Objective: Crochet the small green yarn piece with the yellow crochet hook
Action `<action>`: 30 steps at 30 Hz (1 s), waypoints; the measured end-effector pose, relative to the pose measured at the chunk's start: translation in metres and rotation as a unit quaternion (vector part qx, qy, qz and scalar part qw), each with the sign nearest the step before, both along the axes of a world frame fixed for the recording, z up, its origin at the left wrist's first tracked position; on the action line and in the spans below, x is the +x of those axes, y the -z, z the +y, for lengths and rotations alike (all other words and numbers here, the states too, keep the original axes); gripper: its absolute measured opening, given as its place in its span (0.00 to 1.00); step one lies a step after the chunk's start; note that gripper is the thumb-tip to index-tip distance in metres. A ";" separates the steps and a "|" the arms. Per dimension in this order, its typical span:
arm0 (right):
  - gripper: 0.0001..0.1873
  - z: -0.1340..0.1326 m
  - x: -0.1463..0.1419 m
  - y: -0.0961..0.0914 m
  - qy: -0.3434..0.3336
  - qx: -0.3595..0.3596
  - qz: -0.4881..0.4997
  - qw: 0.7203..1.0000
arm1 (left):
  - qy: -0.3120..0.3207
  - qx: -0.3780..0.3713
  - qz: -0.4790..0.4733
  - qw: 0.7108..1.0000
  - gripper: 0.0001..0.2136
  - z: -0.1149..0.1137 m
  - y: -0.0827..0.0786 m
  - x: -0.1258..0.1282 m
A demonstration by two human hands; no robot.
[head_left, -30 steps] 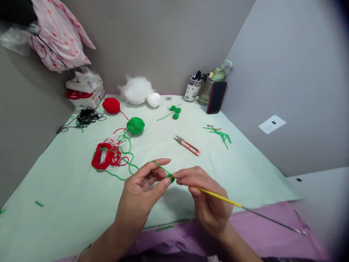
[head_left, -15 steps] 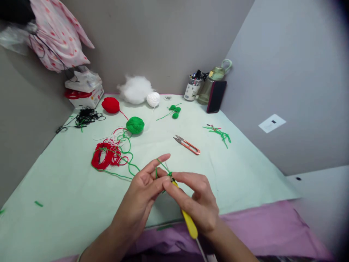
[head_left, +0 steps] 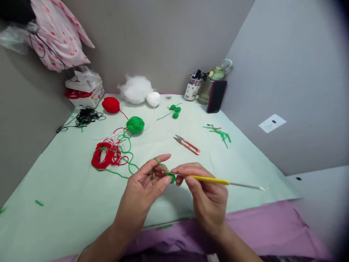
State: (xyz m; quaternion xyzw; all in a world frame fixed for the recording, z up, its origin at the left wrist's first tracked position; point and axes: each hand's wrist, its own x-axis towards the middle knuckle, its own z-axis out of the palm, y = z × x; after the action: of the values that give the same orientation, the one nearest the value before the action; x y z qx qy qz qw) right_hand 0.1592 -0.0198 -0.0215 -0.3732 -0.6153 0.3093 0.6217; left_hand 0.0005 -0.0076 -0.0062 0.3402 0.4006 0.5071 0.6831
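Observation:
My left hand (head_left: 143, 194) pinches a small green crochet piece (head_left: 171, 177) between thumb and middle finger, with green yarn running over its raised index finger. That strand trails left toward a green yarn ball (head_left: 135, 124). My right hand (head_left: 207, 198) grips a yellow-handled crochet hook (head_left: 215, 180), whose tip sits in the green piece and whose metal end points right. Both hands hover above the pale green table cover (head_left: 54, 189) near its front edge.
Red-handled thread snips (head_left: 188, 144) lie beyond the hands. A red yarn tangle (head_left: 105, 155), red ball (head_left: 111, 104), white ball (head_left: 153, 99), stuffing (head_left: 135, 89), black thread (head_left: 85, 117), green scraps (head_left: 220, 134), a pen cup (head_left: 192, 88), bottle (head_left: 211, 82) and phone (head_left: 216, 96) ring the table.
My right hand swung the hook from handle-toward-me back to pointing right, its tip staying at the green piece. The left hand kept its pinch.

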 end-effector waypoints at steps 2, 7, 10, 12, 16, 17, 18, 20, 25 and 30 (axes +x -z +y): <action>0.20 -0.004 0.002 0.006 0.030 0.044 -0.105 0.993 | 0.001 -0.015 -0.029 0.999 0.17 0.000 -0.001 0.003; 0.23 -0.006 0.005 0.008 0.056 0.084 -0.152 0.983 | 0.060 -0.104 -0.129 0.984 0.19 0.003 -0.003 0.002; 0.14 0.002 0.006 0.000 0.034 0.005 0.017 0.999 | 0.036 -0.102 -0.130 0.986 0.15 0.006 -0.004 -0.002; 0.11 0.006 0.005 -0.004 -0.011 -0.039 0.104 0.994 | 0.027 -0.076 -0.102 0.992 0.13 0.006 -0.005 -0.003; 0.08 0.010 0.001 -0.003 -0.067 -0.070 0.114 0.989 | 0.041 -0.023 -0.056 0.997 0.12 0.001 -0.004 0.000; 0.08 0.010 0.000 -0.002 -0.066 -0.071 0.111 0.989 | 0.039 -0.018 -0.047 0.998 0.13 0.000 -0.004 0.000; 0.08 0.010 0.000 0.000 -0.064 -0.073 0.114 0.989 | 0.032 -0.016 -0.036 0.999 0.13 -0.001 -0.003 0.000; 0.08 0.009 0.000 0.002 -0.061 -0.090 0.129 0.986 | 0.018 -0.012 -0.016 1.000 0.15 -0.002 -0.002 -0.001; 0.11 0.011 0.003 0.004 -0.074 -0.136 0.181 0.971 | 0.012 -0.005 0.012 1.000 0.14 0.000 -0.003 -0.004; 0.10 0.010 0.005 0.000 -0.087 -0.121 0.182 0.972 | 0.006 0.004 0.028 1.000 0.12 0.000 -0.004 -0.005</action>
State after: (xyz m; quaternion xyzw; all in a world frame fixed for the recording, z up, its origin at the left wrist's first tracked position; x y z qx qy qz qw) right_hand 0.1647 -0.0096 -0.0216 -0.3280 -0.4797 0.4972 0.6443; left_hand -0.0047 -0.0077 -0.0022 0.3593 0.4152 0.4954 0.6731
